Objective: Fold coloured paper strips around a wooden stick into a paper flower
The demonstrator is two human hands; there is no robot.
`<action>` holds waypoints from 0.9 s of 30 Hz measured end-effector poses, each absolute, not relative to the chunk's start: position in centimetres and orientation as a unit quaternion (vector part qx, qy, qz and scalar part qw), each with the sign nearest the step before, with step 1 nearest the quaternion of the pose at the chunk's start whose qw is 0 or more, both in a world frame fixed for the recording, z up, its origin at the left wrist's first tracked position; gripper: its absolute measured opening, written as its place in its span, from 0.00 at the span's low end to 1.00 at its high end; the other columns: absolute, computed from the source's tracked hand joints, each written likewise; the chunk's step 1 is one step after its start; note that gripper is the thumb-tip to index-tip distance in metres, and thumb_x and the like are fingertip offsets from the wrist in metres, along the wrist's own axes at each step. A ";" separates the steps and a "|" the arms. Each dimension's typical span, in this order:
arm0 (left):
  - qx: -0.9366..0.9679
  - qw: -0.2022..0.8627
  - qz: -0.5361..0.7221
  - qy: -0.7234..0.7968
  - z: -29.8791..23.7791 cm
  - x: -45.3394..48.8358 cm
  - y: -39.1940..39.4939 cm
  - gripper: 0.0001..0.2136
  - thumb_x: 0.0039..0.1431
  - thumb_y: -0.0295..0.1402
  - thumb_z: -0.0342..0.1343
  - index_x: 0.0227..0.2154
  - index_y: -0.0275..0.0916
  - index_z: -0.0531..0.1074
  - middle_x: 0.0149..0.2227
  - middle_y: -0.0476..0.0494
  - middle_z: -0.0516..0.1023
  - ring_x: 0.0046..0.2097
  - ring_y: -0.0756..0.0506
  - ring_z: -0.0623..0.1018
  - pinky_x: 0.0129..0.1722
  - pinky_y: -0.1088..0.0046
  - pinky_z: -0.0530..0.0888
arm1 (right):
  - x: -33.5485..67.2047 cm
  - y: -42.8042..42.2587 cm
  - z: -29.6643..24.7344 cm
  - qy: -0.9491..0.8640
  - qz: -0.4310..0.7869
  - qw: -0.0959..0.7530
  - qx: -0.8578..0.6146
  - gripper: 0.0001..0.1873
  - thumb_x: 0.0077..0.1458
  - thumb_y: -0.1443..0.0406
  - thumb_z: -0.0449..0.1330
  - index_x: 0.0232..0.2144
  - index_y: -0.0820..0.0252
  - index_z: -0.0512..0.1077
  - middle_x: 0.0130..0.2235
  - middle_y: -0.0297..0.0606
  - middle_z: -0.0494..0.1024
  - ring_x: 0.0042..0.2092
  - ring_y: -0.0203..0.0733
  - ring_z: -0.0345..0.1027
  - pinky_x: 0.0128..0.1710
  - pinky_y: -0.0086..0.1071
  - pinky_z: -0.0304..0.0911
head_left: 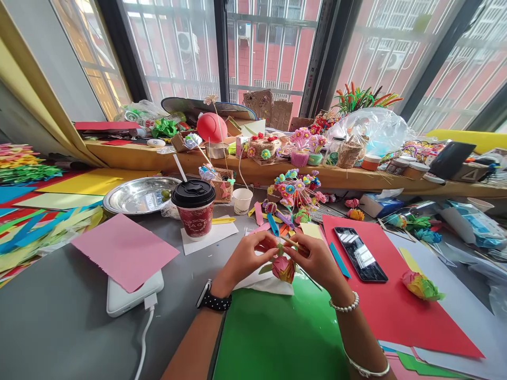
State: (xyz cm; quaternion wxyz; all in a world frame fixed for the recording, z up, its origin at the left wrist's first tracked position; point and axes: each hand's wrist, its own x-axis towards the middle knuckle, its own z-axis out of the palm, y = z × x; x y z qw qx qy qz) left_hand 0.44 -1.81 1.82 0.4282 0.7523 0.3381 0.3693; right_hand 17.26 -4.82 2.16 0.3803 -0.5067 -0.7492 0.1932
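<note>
Between my two hands hangs a paper flower (pixel 283 268) with pink and orange petals and green leaves, its bloom pointing down toward me. My left hand (pixel 253 256) pinches near its green base with thumb and forefinger. The fingers of my right hand (pixel 315 258) close on the same base from the other side. A thin wooden stick (pixel 292 243) runs by the right fingertips; whether it is joined to the flower I cannot tell. Under the hands lie a white tissue (pixel 273 286) and a green board (pixel 277 338).
A lidded red cup (pixel 196 211) stands left of my hands, before a metal plate (pixel 130 196). Pink paper (pixel 127 250) covers part of a white power bank (pixel 119 303) with a cable. At right, a phone (pixel 360 254) and another paper flower (pixel 422 286) lie on red paper (pixel 400 311).
</note>
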 end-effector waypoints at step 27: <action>0.770 0.365 0.378 0.363 1.6 0.7 -1.5 0.03 0.49 0.29 0.51 0.26 0.36 0.67 0.27 0.49 0.72 0.30 0.52 0.72 0.32 0.77 0.71 | 17.1 -4.6 2.1 -0.746 0.147 0.367 -0.536 0.06 0.49 0.65 0.55 0.28 0.62 0.70 0.18 0.29 0.63 0.20 0.30 0.51 0.19 0.24 0.47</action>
